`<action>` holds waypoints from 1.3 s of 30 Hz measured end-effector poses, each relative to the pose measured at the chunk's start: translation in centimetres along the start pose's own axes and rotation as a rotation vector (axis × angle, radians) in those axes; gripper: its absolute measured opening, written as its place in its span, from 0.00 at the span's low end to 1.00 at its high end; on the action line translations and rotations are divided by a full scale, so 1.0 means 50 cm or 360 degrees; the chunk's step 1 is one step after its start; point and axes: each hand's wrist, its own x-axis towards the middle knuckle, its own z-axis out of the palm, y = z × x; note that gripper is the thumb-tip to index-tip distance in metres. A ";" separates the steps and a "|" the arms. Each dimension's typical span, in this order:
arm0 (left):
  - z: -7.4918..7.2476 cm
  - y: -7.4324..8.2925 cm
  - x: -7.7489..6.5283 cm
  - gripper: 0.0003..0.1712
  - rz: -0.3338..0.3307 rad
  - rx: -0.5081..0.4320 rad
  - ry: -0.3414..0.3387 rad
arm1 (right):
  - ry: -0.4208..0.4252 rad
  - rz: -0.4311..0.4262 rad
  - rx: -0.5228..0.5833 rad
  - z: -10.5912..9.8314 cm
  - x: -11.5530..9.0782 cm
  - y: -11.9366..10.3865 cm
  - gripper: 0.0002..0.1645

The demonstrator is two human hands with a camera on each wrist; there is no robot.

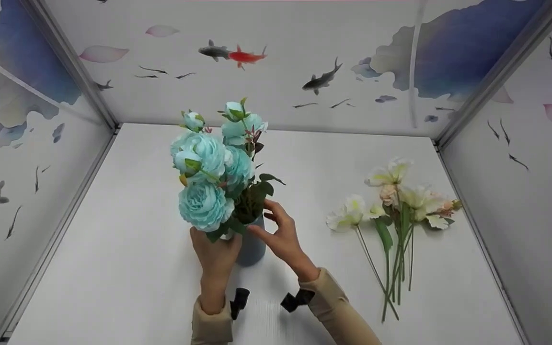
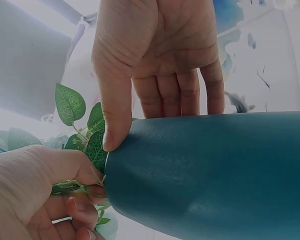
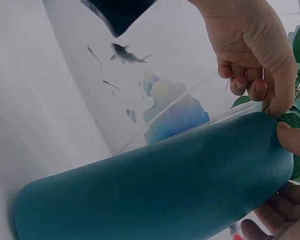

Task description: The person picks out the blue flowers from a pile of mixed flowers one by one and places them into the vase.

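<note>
A blue-grey vase (image 1: 252, 250) stands upright on the white table, its side plain to see as teal in the left wrist view. Turquoise artificial peonies (image 1: 202, 205) with buds and green leaves rise above its mouth. Just at the rim, my left hand (image 1: 216, 256) pinches the flower stems (image 2: 72, 188) between thumb and fingers. My right hand (image 1: 283, 237) holds the vase near its top, thumb on the near side of the rim and fingers round the far side. The stem ends are hidden inside the vase or behind the hands.
Several white and peach artificial flowers (image 1: 417, 203) lie on the table at the right, their long stems (image 1: 396, 268) crossing toward the front. White panels printed with fish surround the table (image 1: 113, 230) at the back and sides. Black camera mounts (image 1: 297, 301) sit at both wrists.
</note>
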 end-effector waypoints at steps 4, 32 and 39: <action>0.001 -0.002 0.001 0.28 -0.0015 -0.0063 -0.0016 | 0.0000 0.0009 0.0004 0.000 0.000 0.001 0.31; 0.014 0.019 -0.014 0.30 -0.0167 -0.0286 -0.0103 | 0.0030 0.0043 -0.0016 -0.026 -0.005 -0.006 0.30; 0.004 0.023 -0.025 0.27 -0.0175 -0.0207 -0.0134 | 0.0071 0.0012 -0.0054 -0.026 -0.015 -0.008 0.30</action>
